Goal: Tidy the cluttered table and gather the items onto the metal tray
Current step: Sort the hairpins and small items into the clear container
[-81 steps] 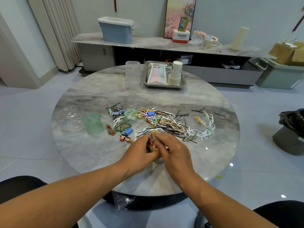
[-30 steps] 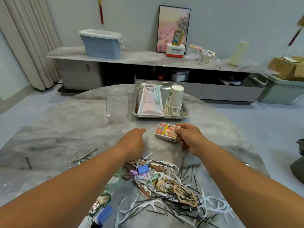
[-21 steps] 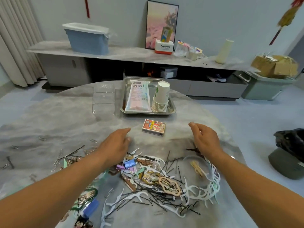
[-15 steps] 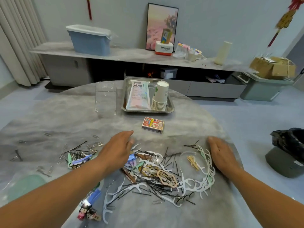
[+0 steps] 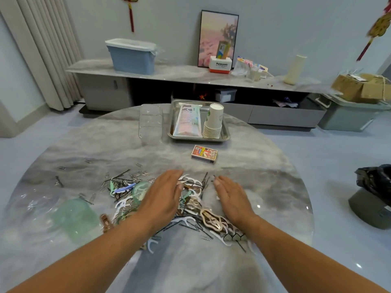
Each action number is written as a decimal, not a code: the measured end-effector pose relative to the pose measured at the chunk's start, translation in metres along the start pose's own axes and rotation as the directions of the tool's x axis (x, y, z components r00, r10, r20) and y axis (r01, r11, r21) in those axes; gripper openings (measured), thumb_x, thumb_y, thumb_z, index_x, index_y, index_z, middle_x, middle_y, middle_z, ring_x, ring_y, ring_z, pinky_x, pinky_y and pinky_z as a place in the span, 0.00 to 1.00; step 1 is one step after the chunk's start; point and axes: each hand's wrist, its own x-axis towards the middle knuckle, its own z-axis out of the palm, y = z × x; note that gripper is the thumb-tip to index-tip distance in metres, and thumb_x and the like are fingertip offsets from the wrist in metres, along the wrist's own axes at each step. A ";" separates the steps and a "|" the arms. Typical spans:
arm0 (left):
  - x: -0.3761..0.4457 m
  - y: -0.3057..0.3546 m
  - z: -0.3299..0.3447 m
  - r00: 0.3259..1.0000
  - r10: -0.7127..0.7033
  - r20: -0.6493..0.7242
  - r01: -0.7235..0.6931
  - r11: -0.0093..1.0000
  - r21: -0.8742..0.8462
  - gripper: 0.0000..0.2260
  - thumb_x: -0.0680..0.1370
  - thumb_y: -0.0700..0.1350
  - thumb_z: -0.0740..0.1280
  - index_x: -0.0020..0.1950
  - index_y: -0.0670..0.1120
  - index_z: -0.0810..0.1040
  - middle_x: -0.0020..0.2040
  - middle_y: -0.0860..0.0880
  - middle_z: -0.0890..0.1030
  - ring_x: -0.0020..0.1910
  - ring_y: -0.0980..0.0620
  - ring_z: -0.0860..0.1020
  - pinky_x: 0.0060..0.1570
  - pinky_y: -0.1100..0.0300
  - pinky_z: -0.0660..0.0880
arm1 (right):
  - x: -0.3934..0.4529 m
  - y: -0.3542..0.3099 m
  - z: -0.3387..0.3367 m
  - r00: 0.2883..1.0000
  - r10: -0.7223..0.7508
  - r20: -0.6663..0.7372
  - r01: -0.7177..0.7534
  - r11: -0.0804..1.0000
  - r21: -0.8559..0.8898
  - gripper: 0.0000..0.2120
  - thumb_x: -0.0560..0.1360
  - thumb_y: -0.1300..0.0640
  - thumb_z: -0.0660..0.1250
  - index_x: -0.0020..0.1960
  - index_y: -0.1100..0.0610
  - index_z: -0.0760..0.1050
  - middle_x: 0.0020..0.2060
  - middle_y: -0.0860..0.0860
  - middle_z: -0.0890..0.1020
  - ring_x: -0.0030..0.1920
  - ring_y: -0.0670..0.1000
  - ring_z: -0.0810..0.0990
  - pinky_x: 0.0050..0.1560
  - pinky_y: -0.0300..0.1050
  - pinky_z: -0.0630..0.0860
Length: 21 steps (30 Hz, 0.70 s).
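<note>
On the round grey marble table [image 5: 84,149], your hands bracket the clutter.
Left hand [image 5: 163,197] and right hand [image 5: 231,197] lie flat, fingers straight, gripping nothing; rectangular metal tray [image 5: 225,135] at twelve o'clock.

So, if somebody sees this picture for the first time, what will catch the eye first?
Probably the two hands, the left hand and right hand, laid flat on a tangled pile of clips and floss picks at the near side of the round table. Farther back, the metal tray holds a pouch and stacked paper cups, with a small colourful box just before it.
</note>
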 end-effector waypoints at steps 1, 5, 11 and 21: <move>-0.006 0.000 -0.003 0.999 0.005 -0.036 -0.005 1.000 -0.004 0.20 0.86 0.50 0.55 0.79 0.52 0.63 0.77 0.53 0.66 0.77 0.53 0.61 0.73 0.61 0.56 | -0.002 -0.013 0.008 1.000 -0.013 0.014 0.012 1.000 0.007 0.32 0.82 0.35 0.41 0.80 0.48 0.63 0.80 0.46 0.62 0.80 0.45 0.56 0.78 0.46 0.46; -0.033 0.000 -0.008 0.991 0.001 -0.135 0.000 1.000 0.004 0.20 0.86 0.49 0.56 0.79 0.53 0.66 0.78 0.55 0.66 0.79 0.56 0.58 0.77 0.58 0.55 | -0.007 -0.047 0.022 0.995 -0.045 0.085 0.030 0.986 0.166 0.27 0.86 0.40 0.46 0.79 0.49 0.64 0.79 0.47 0.64 0.79 0.46 0.59 0.80 0.48 0.48; -0.099 -0.007 -0.008 0.895 -0.031 -0.445 0.042 0.999 0.016 0.16 0.83 0.40 0.62 0.71 0.47 0.76 0.72 0.50 0.73 0.76 0.49 0.66 0.76 0.46 0.59 | -0.047 -0.036 -0.003 0.920 0.197 -0.338 -0.073 0.936 0.346 0.24 0.86 0.43 0.52 0.57 0.57 0.81 0.52 0.54 0.82 0.58 0.53 0.77 0.62 0.51 0.71; -0.134 -0.008 0.008 0.623 -0.439 -0.648 0.358 0.896 -0.263 0.20 0.78 0.36 0.68 0.70 0.44 0.75 0.75 0.44 0.70 0.75 0.42 0.66 0.74 0.39 0.59 | -0.105 -0.040 0.027 0.794 0.350 -0.497 -0.265 0.935 0.234 0.30 0.78 0.40 0.42 0.53 0.57 0.78 0.57 0.58 0.82 0.59 0.61 0.75 0.65 0.60 0.66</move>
